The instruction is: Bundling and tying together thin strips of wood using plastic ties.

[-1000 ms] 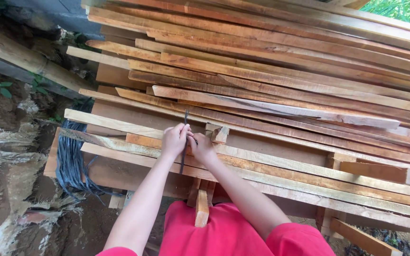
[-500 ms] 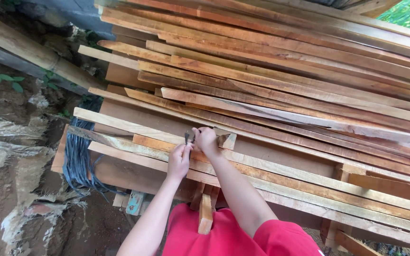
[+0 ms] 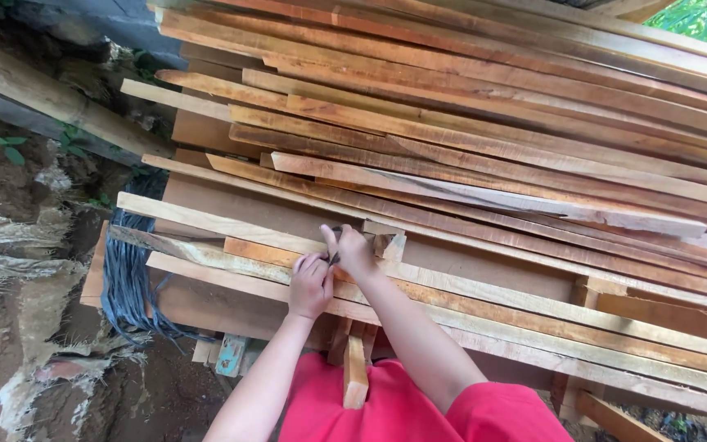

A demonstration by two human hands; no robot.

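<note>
Both hands have slid a little along the plank since half a second ago, the left one dropping lower and the dark tool now tipped between them. On the long pale orange wooden plank [image 3: 468, 290] near the front of the stack, the left hand [image 3: 311, 285] lies curled and pressing down, fingers folded, holding nothing that can be made out. Just above it the right hand [image 3: 353, 250] pinches a thin dark stick-like tool [image 3: 335, 255], perhaps a pencil or marker; its tip touches the plank.

That plank looks stiff, rough-sawn and fairly heavy for its length, likely splintery along the edges. It would be best gripped across its width near the free end, to the left of the hands, where it juts clear of its neighbours.

Above the plank rises a big stack of reddish-brown sawn boards [image 3: 484, 131], overlapping and lying on it in places, so it would not lift free easily. Left of the plank's end hangs a bundle of dark blue cord [image 3: 128, 278], and beyond that is bare earth [image 3: 10, 344]. Below it, short wooden props [image 3: 355, 368] stand close to the person's red shirt [image 3: 386, 409].
</note>
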